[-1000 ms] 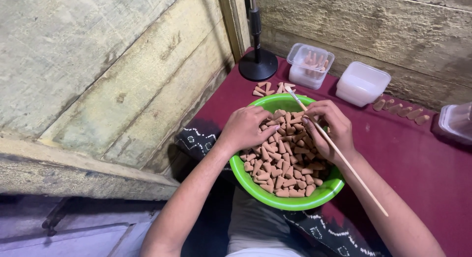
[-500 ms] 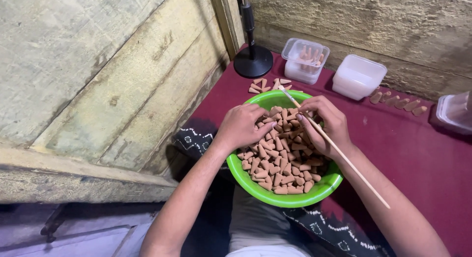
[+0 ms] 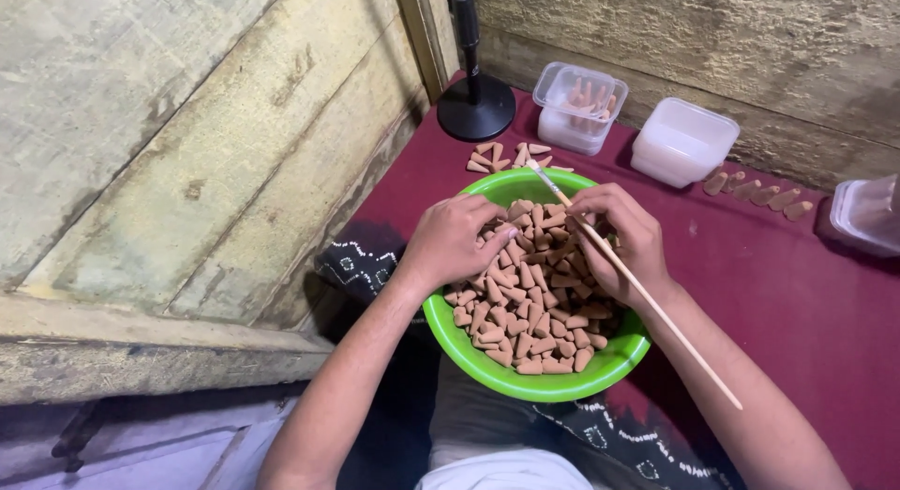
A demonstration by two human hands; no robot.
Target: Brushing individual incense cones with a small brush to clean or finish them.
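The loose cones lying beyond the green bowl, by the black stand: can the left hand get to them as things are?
Probably yes. The left hand rests on the bowl's near-left rim, and the loose cones lie on bare maroon cloth just beyond, nothing between.

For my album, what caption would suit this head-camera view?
Both hands, left hand and right hand, sort brown cones in a green bowl; a thin brush rests in the right.

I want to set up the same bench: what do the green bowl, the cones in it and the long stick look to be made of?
The round green bowl looks like glossy moulded plastic, with a bright even colour and a smooth rim. The small tan cones look matt and powdery, perhaps pressed clay or incense paste; I cannot tell which. The long thin pale stick, held in the right hand, looks like bare wood or bamboo.
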